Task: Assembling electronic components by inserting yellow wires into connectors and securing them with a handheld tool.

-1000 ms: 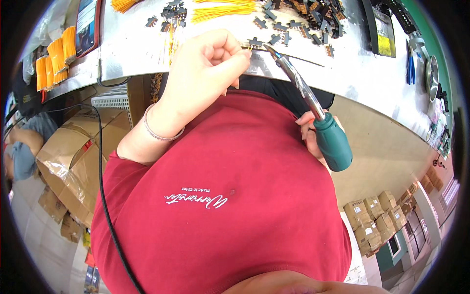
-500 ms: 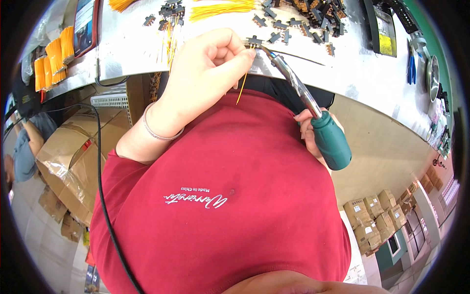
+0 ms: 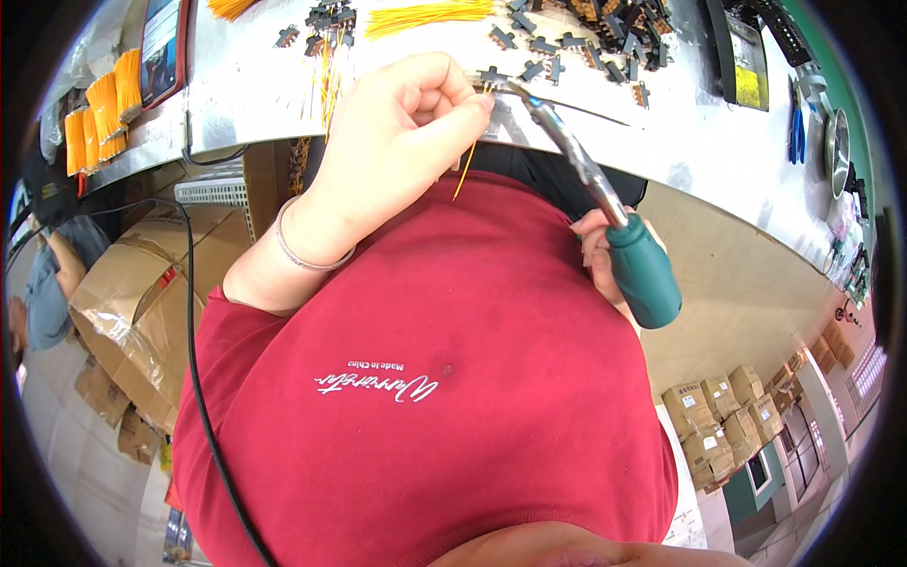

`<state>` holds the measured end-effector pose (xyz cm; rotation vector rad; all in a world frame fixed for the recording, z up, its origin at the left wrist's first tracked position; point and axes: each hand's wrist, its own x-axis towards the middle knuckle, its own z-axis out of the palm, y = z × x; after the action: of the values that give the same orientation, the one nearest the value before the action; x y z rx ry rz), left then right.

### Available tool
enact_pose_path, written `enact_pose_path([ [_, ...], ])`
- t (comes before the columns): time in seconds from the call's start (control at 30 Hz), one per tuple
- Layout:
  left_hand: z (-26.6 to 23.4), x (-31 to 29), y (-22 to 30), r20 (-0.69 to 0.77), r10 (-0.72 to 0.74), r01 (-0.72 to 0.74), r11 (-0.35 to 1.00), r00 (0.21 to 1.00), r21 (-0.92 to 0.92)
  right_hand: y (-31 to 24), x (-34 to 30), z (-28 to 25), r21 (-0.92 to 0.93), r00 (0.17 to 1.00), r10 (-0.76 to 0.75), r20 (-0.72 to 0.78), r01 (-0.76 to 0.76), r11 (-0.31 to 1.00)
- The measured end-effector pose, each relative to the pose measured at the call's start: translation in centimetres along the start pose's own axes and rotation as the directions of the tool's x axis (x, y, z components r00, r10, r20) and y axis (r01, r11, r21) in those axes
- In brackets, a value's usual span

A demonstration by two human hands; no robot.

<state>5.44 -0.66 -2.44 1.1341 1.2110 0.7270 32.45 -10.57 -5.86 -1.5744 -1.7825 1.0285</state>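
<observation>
My left hand (image 3: 402, 142) is closed in a pinch on a thin yellow wire (image 3: 464, 173), whose loose end hangs below the fingertips. Just past those fingertips is a small black slide switch (image 3: 492, 76), its terminals toward me; whether the fingers also touch it, I cannot tell. My right hand (image 3: 597, 248) grips a soldering iron (image 3: 642, 274) by its green handle, partly hidden behind it. The iron's metal shaft slants up and left, and its tip is just right of the switch, seemingly a little apart from it.
Loose slide switches (image 3: 619, 42) are heaped at the far side of the metal table (image 3: 704, 142). Yellow wires (image 3: 425, 16) lie left of the heap, and wire bundles (image 3: 102, 113) stand at the left edge. A black cable (image 3: 194, 331) hangs at my left. Cardboard boxes (image 3: 142, 293) and another person (image 3: 61, 274) are at the left.
The soldering iron has shifted slightly right, its tip drawing a little away from the switch's terminals. My left hand has stayed in place with the wire.
</observation>
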Motion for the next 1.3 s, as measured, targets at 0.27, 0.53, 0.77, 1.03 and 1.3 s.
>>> enact_pose_path([
  [0.27,0.1,0.0,0.0,-0.01,0.004,-0.004,1.0,1.0,0.008,-0.3,-0.5,1.1,0.549,0.988,0.085,-0.129,0.0,0.836],
  [0.53,0.2,-0.4,-0.1,-0.038,0.027,-0.025,0.999,0.999,0.048,1.1,-0.5,1.1,0.912,0.993,-0.032,-0.115,0.118,0.393],
  [0.77,-1.6,-1.7,1.8,-0.182,0.051,-0.052,0.999,0.982,-0.001,0.6,-1.7,1.8,0.747,0.975,-0.002,-0.223,0.172,0.642],
  [1.03,-7.3,-0.6,1.4,-0.423,0.226,0.035,0.849,0.878,0.526,0.6,-0.1,2.3,0.819,0.96,-0.123,-0.253,0.28,0.501],
  [1.3,-1.2,0.7,2.4,0.047,0.738,-0.468,0.377,0.674,0.799,0.8,-0.5,1.8,0.703,0.958,-0.146,-0.246,0.281,0.654],
])
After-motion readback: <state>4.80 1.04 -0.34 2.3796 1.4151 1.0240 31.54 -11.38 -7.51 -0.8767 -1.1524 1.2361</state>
